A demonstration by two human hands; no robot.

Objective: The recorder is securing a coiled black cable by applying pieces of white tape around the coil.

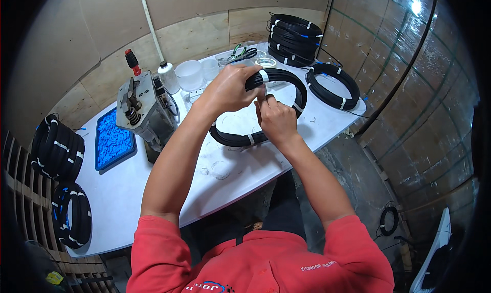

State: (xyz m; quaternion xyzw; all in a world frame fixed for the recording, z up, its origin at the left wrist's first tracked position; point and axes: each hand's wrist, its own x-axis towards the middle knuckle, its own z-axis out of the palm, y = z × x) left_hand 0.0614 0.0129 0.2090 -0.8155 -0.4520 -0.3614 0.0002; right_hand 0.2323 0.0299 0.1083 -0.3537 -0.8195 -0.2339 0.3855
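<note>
A coil of black cable (238,139), bound with several white bands, is held tilted up over the white table. My left hand (232,88) is closed round its upper left part, beside a white band. Inside the ring, my right hand (277,118) has its fingers curled in a pinch close to my left fingertips. What lies between those right fingers is too small to make out. The coil's lower part hangs just above or rests on the tabletop (215,185); I cannot tell which.
A metal press (146,109) with a red-handled lever stands left, beside a tray of blue pieces (113,139). Behind are a bottle (168,78), a clear tub (189,75), tape (266,62) and pliers (244,54). Stacked coils (294,39), a single coil (333,85) and left-side coils (59,147) line the edges.
</note>
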